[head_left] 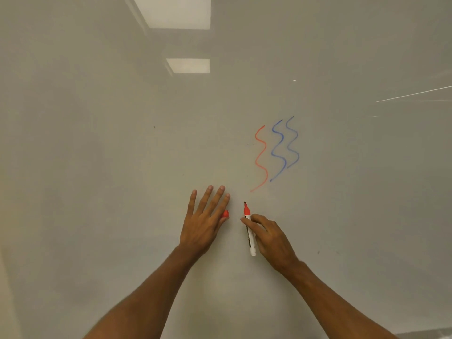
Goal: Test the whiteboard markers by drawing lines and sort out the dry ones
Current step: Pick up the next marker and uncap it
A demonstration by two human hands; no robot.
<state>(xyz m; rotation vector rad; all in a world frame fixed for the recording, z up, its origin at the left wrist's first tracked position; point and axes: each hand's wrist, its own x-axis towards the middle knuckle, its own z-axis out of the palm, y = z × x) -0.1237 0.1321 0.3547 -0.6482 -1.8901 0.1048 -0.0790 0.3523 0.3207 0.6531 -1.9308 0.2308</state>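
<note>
A whiteboard (pixel 122 167) fills the view. My right hand (pixel 271 238) grips an uncapped red marker (pixel 250 231) with a white barrel. Its tip points up and sits just below a red wavy line (pixel 261 159) on the board. Two blue wavy lines (pixel 285 148) stand right of the red one. My left hand (pixel 203 221) lies against the board with its fingers spread and straight. The marker's red cap (pixel 225 214) peeks out from under the hand by the index finger, where the hidden thumb is tucked.
Ceiling lights (pixel 176 13) reflect in the board's upper middle. A few small dark specks (pixel 154 127) dot the surface. A thin bright streak (pixel 413 94) crosses the upper right.
</note>
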